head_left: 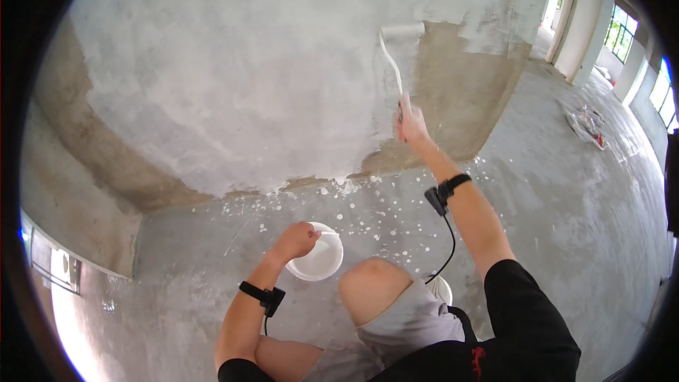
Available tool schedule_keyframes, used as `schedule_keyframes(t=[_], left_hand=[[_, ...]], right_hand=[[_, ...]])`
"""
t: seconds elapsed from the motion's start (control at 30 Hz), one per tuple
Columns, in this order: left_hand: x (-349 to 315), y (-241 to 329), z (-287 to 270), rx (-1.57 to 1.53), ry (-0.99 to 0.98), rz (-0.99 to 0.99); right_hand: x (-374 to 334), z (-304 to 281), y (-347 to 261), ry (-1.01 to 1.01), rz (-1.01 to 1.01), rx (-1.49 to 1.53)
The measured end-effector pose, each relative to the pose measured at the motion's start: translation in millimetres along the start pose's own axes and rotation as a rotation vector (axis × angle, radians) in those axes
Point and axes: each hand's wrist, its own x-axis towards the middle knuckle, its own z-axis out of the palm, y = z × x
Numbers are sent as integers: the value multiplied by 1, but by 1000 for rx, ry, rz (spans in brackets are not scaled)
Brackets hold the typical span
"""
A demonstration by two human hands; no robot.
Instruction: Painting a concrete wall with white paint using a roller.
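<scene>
My right hand is wrapped round the handle of a paint roller, arm stretched forward. The roller's white sleeve lies against the wall, at the border between pale wet-looking paint and bare brown-grey plaster. Nearer to me, my left hand is closed at the far left rim of a white bucket, on what looks like its thin white handle. Whitish paint shows inside the bucket.
White paint spots dot the grey floor along the wall's foot. A second white container stands partly hidden beside my knee. Clear plastic with something red lies on the floor at right, before columns and windows.
</scene>
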Motion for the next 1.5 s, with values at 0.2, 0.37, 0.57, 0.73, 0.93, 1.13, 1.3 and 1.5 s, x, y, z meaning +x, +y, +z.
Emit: schedule_keyframes(t=[0.2, 0.37, 0.57, 0.73, 0.93, 1.13, 1.3, 1.5], left_hand=[[7, 1, 3, -25, 27, 42], [5, 5, 0, -42, 17, 50], [10, 23, 1, -36, 22, 40], [-4, 8, 0, -9, -3, -10], [1, 11, 3, -6, -18, 19], [4, 8, 7, 9, -34, 10], [6, -1, 11, 11, 23, 32], [15, 15, 10, -39, -7, 36]], right_hand=[[36, -1, -114, -70, -41, 68], [20, 7, -70, -55, 8, 79], [-20, -17, 77, 15, -23, -36], [-86, -2, 137, 3, 367, 59], [-106, -14, 160, 45, 415, -14], [-55, -5, 79, 35, 204, 135], [-1, -1, -36, 61, 37, 91], [26, -24, -101, -63, 65, 240]])
